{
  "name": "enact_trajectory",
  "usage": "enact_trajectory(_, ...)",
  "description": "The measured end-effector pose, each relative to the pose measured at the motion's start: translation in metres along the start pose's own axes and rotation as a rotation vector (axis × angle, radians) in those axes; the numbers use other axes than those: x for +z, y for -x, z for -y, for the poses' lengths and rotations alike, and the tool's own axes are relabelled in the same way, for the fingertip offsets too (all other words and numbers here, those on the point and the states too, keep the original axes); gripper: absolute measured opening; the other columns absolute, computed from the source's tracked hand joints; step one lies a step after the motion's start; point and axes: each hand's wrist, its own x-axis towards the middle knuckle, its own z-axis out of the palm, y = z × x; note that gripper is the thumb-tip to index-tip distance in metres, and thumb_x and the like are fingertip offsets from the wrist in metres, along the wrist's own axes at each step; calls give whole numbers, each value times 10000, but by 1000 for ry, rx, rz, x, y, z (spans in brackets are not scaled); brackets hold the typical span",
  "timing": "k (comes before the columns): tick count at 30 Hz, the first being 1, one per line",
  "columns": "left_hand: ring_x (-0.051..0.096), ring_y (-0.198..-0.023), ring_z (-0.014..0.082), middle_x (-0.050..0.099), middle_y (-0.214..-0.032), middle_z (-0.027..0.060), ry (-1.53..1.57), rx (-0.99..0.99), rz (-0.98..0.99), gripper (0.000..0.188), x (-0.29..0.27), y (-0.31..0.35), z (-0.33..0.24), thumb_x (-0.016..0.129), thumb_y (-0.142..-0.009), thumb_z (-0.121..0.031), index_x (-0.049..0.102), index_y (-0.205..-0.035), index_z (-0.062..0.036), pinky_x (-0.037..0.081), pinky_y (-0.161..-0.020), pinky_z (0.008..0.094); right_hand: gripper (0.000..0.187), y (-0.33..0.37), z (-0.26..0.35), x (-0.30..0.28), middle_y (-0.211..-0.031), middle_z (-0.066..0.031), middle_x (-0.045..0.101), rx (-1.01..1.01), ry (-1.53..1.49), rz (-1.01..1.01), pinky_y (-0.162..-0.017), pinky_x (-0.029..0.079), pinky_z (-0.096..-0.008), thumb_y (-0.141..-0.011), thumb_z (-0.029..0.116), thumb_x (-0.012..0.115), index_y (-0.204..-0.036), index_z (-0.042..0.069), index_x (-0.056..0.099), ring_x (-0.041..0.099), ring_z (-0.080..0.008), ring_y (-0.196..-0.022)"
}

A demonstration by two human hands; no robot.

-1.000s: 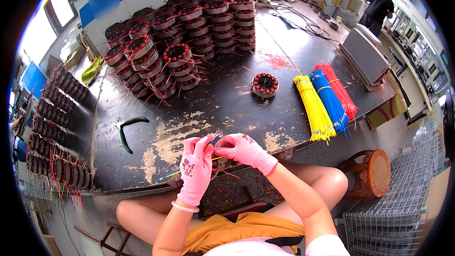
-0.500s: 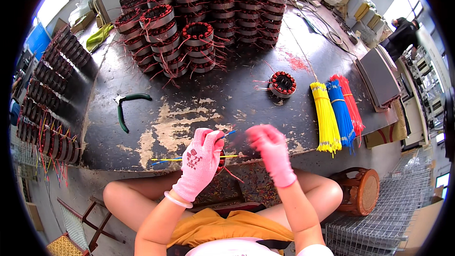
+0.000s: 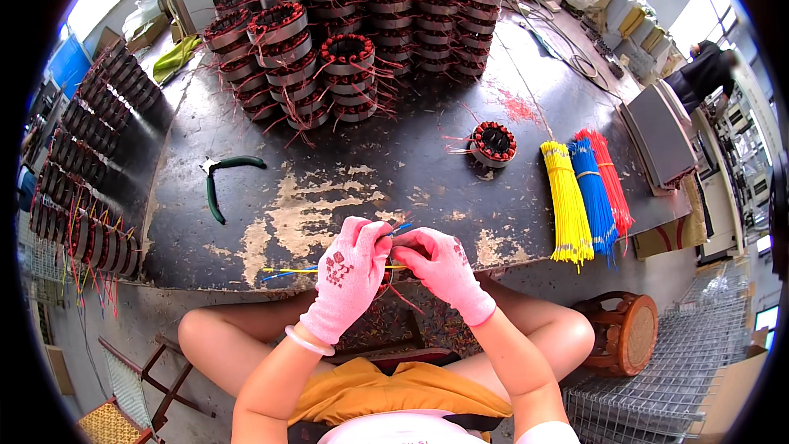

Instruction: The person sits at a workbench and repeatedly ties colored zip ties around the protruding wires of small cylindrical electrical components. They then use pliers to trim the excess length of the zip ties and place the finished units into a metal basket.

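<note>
My left hand (image 3: 346,273), in a pink glove, pinches a blue wire (image 3: 402,228) whose end sticks out past the fingertips. My right hand (image 3: 442,267), gloved alike, meets it there, its fingers closed at the same wire. Below and between the hands, at the table's near edge, a wire-wound stator ring (image 3: 385,279) shows only in part; the gloves hide the rest. Thin red leads (image 3: 406,299) hang from it. Yellow and blue wires (image 3: 288,270) reach out leftward from behind my left hand.
Green-handled cutters (image 3: 215,185) lie left on the worn black table (image 3: 320,197). One stator (image 3: 494,145) sits right of centre, near yellow (image 3: 565,205), blue (image 3: 593,197) and red (image 3: 610,181) wire bundles. Stacked stators (image 3: 349,74) fill the back; more rows stand left. A person (image 3: 703,74) bends at far right.
My right hand has come in leftward and closed at the wire beside my left fingertips. My left hand has barely moved. The far person has shifted slightly.
</note>
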Motion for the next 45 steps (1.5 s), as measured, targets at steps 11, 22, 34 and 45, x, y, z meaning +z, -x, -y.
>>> enact_trajectory(11,676,-826,313,609,-1047,103,17,98,183,170,-12,-2,2,707,-893,-73,691,-1061,-86,552,-701,400,182,24,-1,-9,-941,-18,687,-575,491,-334,-766,503,-382,-809,120,771,-981,155,725,658,-240,-871)
enact_trajectory(22,662,-922,350,622,-1061,123,-38,116,273,117,-24,-10,-13,673,-927,-117,663,-1026,-55,546,-753,431,132,14,15,-24,-929,-49,733,-254,95,15,-718,530,-264,-955,19,662,-1077,2,710,619,-78,-792)
enact_trajectory(34,640,-950,207,607,-1026,14,-508,326,307,154,-25,-19,-30,709,-828,-158,647,-968,-138,523,-769,368,141,8,13,-31,-891,-67,740,-39,-54,101,-643,525,-277,-956,75,659,-1082,22,693,622,-84,-702)
enact_trajectory(45,650,-934,310,655,-1009,75,-90,118,168,168,-13,-1,-22,768,-855,-140,695,-993,-77,530,-786,413,129,11,7,-29,-915,-100,736,-185,15,75,-714,546,-311,-958,83,673,-1071,22,683,669,-143,-773)
